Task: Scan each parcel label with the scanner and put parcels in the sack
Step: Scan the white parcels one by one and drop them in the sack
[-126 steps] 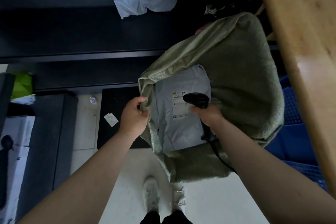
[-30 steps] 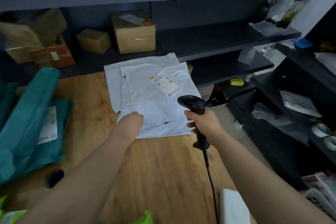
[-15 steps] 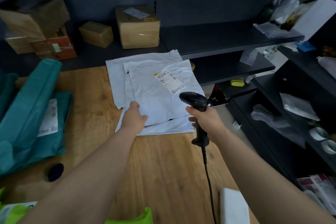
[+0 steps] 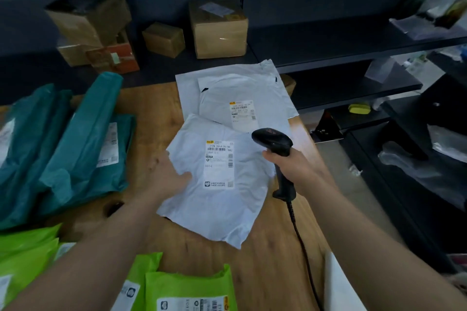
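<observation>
While left hand (image 4: 169,177) pinches the parcel (image 4: 219,204) by its left edge at frame centre, label (image 4: 219,163) up, right hand (image 4: 294,166) grips the scanner (image 4: 274,142) at the parcel's upper right corner. Other grey parcels (image 4: 235,86) lie behind on the bench (image 4: 265,260); teal bags (image 4: 83,139) left, green bags (image 4: 187,290) lower left.

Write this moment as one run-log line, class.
left-hand grip: holds white parcel, label up | right-hand grip: holds scanner beside label | sack: not in view
</observation>
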